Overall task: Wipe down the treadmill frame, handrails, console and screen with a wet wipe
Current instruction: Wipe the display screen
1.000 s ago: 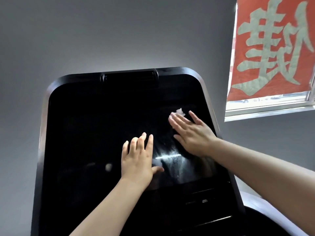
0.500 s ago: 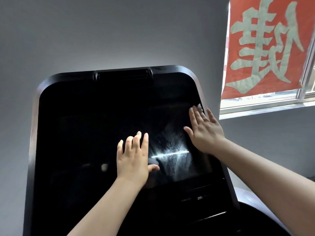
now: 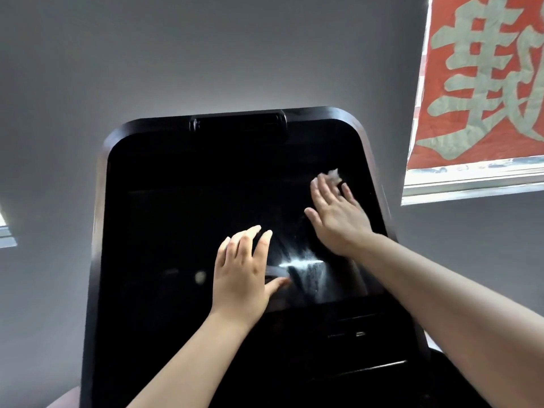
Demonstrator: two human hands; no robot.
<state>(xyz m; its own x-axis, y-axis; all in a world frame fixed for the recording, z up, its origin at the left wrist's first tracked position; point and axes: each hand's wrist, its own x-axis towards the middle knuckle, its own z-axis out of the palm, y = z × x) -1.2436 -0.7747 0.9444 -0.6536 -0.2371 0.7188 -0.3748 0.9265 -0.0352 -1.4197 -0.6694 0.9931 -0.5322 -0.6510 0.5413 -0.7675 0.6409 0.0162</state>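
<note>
Left hand [image 3: 241, 269] flat and open braces the screen [image 3: 182, 231] — my right hand [image 3: 338, 219], fingers straight, presses the wet wipe [image 3: 331, 175] against the glass for even contact.

A plain grey wall [image 3: 206, 60] fills the background. At its upper right corner hangs a red banner [image 3: 482, 83] with large pale characters, over a white window frame [image 3: 471, 187]. A sliver of another bright window [image 3: 6, 231] shows at the wall's left edge
</note>
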